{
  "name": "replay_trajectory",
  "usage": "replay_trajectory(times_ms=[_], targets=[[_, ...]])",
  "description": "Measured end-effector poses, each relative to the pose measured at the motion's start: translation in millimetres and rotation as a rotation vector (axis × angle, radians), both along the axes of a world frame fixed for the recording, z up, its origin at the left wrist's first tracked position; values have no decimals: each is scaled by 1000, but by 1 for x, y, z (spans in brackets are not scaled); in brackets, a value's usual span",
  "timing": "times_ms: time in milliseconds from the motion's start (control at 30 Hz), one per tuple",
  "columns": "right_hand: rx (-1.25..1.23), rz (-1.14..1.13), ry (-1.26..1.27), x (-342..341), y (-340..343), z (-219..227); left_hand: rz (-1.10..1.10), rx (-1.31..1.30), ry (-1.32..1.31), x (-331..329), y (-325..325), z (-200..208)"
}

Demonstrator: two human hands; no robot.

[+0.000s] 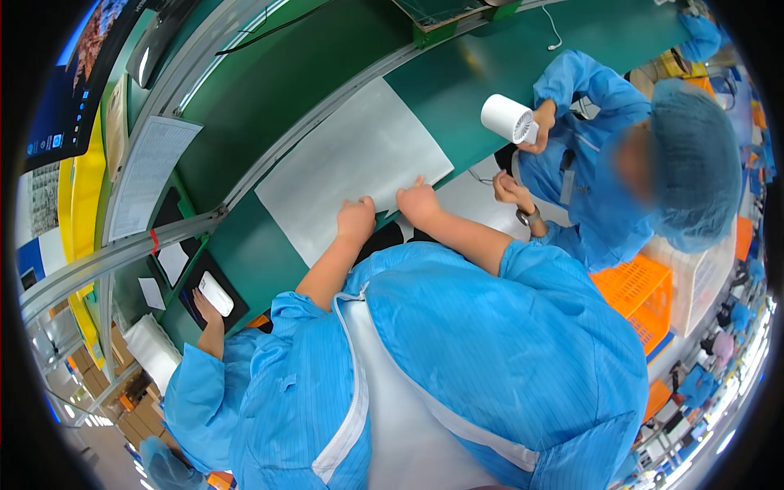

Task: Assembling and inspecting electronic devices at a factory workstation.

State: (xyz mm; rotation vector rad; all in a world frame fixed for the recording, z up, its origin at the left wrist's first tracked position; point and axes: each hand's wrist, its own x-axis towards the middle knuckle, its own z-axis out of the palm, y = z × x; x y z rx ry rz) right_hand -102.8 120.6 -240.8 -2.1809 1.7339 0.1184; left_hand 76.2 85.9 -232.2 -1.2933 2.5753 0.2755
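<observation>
A large pale grey sheet [351, 163] lies on the green worktable in front of me. My left hand [357, 218] is closed at the sheet's near edge. Just to its right, my right hand [418, 202] is closed on the same edge, with one digit resting on top of the sheet. Between the two hands the edge looks uneven, with a dark gap beneath it. My fingertips are partly hidden, so how much of the sheet sits in each grip is hard to see.
At right, a co-worker in blue holds a white cylindrical device with a grille [508, 119]. Another person's hand at left touches a white device [215, 294] on a black mat. A metal frame rail [310, 122] crosses behind the sheet. Orange crates [637, 298] stand at right.
</observation>
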Motion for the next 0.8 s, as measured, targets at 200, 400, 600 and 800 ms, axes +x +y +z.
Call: replay_trajectory(times_ms=[200,400,600,800], targets=[[40,-17,36,2,-2,18,-6,19,2,6,-2,0],[-109,-161,20,0,13,-1,-1,95,-37,0,-12,18],[70,-203,-110,-10,17,5,-21,122,-56,-2,-15,27],[26,-210,-90,-13,30,20,-84,176,-71,-5,-23,27]])
